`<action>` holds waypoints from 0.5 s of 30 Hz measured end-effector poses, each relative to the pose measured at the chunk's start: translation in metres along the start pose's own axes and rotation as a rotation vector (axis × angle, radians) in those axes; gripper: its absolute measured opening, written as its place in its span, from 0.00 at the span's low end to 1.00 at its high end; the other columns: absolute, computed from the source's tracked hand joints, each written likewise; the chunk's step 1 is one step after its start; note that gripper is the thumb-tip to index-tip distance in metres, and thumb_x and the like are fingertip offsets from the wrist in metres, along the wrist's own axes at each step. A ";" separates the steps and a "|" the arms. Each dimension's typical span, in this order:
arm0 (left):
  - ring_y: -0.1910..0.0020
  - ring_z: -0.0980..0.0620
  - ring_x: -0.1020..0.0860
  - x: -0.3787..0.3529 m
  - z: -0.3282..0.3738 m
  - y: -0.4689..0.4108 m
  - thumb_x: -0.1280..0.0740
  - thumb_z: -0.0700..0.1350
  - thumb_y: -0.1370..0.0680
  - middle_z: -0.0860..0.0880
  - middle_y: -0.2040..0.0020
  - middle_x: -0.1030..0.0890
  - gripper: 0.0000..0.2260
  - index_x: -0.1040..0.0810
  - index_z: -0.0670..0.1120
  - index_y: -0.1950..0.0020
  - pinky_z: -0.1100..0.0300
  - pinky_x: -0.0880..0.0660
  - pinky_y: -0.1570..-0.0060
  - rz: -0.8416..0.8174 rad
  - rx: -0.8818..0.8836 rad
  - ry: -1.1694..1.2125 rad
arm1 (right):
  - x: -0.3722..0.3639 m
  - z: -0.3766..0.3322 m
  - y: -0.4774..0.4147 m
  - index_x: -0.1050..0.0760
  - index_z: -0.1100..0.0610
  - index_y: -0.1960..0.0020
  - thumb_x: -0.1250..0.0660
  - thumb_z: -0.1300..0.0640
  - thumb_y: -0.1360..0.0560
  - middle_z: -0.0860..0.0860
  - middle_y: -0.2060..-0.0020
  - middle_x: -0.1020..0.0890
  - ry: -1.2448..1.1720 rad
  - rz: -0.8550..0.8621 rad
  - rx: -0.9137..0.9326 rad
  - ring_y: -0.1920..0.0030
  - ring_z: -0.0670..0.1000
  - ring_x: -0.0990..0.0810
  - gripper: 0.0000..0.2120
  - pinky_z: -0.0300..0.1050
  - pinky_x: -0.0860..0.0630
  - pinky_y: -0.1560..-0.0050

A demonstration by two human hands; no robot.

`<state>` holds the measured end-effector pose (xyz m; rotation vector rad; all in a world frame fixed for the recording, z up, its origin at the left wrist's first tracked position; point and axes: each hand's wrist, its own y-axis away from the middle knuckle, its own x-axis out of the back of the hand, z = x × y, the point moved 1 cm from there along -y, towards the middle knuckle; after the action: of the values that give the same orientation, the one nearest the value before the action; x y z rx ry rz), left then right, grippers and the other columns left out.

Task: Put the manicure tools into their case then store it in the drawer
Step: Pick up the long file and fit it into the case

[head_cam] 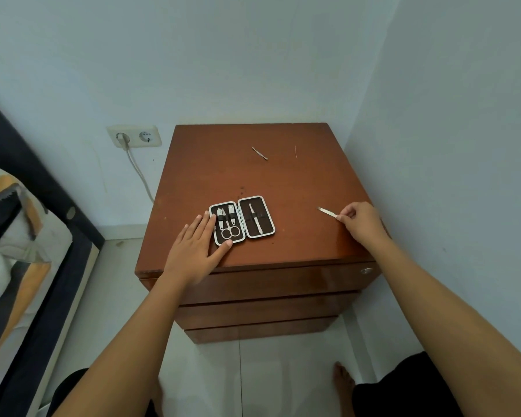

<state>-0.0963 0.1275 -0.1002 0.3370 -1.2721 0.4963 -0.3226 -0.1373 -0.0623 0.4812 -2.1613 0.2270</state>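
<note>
Right hand (362, 221) pinches file (328, 212) right of case (242, 220) | left hand (197, 245) flat, steadying case | step: loading tools | next: strap file in; pick (259, 153) behind case waits

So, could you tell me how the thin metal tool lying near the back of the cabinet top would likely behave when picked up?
The thin metal tool looks like a slim steel rod, so probably stiff and light. It lies flat on the glossy cabinet top, so it may slide when pinched. Its narrow shape suggests it could roll slightly.
</note>
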 end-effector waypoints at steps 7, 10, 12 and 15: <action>0.24 0.56 0.56 -0.001 0.000 0.001 0.62 0.70 0.29 0.51 0.22 0.53 0.39 0.56 0.51 0.23 0.58 0.60 0.28 0.003 0.000 -0.009 | -0.009 -0.017 0.024 0.30 0.60 0.57 0.39 0.64 0.24 0.58 0.56 0.24 -0.017 -0.031 0.076 0.56 0.57 0.26 0.03 0.45 0.32 0.59; 0.24 0.56 0.56 0.001 0.000 0.000 0.62 0.70 0.30 0.51 0.22 0.53 0.39 0.56 0.51 0.23 0.58 0.61 0.28 0.006 0.000 -0.001 | -0.020 -0.045 0.045 0.26 0.59 0.52 0.38 0.66 0.26 0.52 0.62 0.25 -0.169 -0.068 0.236 0.61 0.51 0.27 0.05 0.38 0.35 0.66; 0.24 0.56 0.57 0.000 0.000 0.000 0.61 0.70 0.29 0.52 0.22 0.53 0.38 0.56 0.51 0.23 0.58 0.61 0.28 0.003 -0.001 -0.004 | -0.035 -0.066 0.060 0.23 0.58 0.51 0.36 0.66 0.27 0.51 0.63 0.24 -0.221 -0.103 0.316 0.63 0.48 0.27 0.07 0.36 0.33 0.64; 0.24 0.56 0.56 0.000 0.000 0.000 0.59 0.69 0.27 0.52 0.22 0.53 0.37 0.55 0.51 0.23 0.58 0.61 0.28 -0.002 0.002 0.002 | -0.058 -0.087 0.077 0.19 0.59 0.50 0.33 0.65 0.28 0.57 0.57 0.20 -0.226 -0.156 0.361 0.60 0.49 0.25 0.08 0.34 0.30 0.56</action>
<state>-0.0965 0.1271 -0.1004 0.3395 -1.2696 0.4965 -0.2597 -0.0238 -0.0564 0.9150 -2.2943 0.5013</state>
